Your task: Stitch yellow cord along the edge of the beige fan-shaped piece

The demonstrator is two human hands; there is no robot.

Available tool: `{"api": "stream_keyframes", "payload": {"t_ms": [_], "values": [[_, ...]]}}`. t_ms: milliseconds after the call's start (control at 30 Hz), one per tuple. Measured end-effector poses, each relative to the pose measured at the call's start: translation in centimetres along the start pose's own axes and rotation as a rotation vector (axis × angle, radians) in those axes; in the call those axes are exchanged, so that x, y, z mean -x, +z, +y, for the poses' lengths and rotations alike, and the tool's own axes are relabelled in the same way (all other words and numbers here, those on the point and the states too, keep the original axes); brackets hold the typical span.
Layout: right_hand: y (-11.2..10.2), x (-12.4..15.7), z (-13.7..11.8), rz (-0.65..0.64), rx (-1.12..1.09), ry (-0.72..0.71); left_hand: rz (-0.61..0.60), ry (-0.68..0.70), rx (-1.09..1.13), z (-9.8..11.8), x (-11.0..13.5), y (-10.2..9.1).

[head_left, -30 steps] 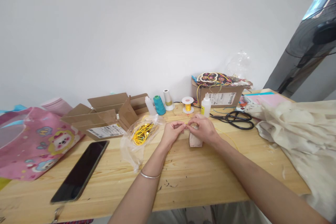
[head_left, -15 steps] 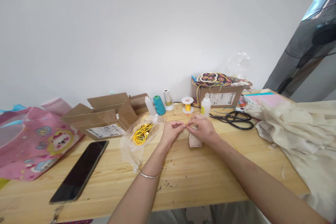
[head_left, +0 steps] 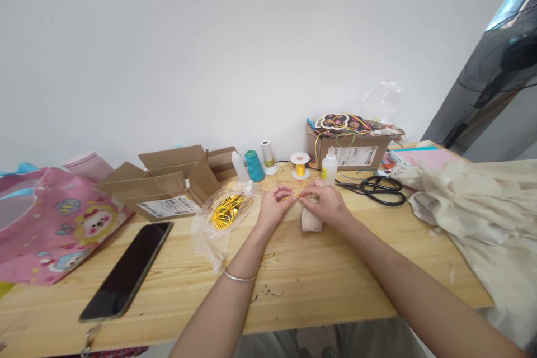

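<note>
Between my fingertips runs a thin yellow cord [head_left: 297,196]. My left hand [head_left: 274,206] pinches it from the left, thumb against the index finger. From the right, my right hand [head_left: 325,202] pinches the same cord close by, so the two hands nearly meet. Part of the cord trails past my right wrist across the table. Under my right hand lies a small pale block [head_left: 311,221], partly covered by the fingers. A spool of yellow cord [head_left: 300,165] stands just behind the hands. The exact shape of the cord between the fingers is too small to make out.
Behind are a teal thread cone [head_left: 254,166], a white spool [head_left: 267,154], a bottle [head_left: 329,166] and black scissors [head_left: 381,189]. Left lie a bag of yellow cord [head_left: 226,212], an open carton [head_left: 161,196], a phone [head_left: 126,271] and a pink bag [head_left: 62,229]. Cream cloth [head_left: 474,201] covers the right.
Both hands remain together in nearly the same spot. The fingers have shifted slightly, and the yellow cord between them shows more plainly.
</note>
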State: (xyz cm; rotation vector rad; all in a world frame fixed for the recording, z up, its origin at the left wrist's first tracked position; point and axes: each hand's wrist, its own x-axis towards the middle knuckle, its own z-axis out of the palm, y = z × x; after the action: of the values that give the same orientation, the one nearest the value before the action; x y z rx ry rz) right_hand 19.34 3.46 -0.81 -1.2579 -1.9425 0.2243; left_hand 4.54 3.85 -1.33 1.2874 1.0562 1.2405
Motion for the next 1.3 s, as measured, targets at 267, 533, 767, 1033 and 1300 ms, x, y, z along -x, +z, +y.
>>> {"api": "stream_keyframes", "payload": {"t_ms": [267,533,767,1033,1300], "values": [[0.5,0.0,0.4,-0.043,-0.155,0.059,-0.072,0.037,-0.077,0.3,0.2,0.0],[0.4,-0.1,0.3,-0.006,-0.084,-0.015,-0.1,0.069,-0.15,0.5,0.4,0.1],[0.0,-0.4,0.3,-0.055,-0.306,0.142,-0.1,0.062,-0.114,0.2,0.1,0.0],[0.1,-0.2,0.9,-0.003,-0.126,-0.102,-0.111,0.085,-0.097,0.4,0.2,-0.1],[0.2,-0.1,0.0,-0.143,-0.384,0.215,-0.129,0.056,-0.098,0.5,0.4,0.1]]}}
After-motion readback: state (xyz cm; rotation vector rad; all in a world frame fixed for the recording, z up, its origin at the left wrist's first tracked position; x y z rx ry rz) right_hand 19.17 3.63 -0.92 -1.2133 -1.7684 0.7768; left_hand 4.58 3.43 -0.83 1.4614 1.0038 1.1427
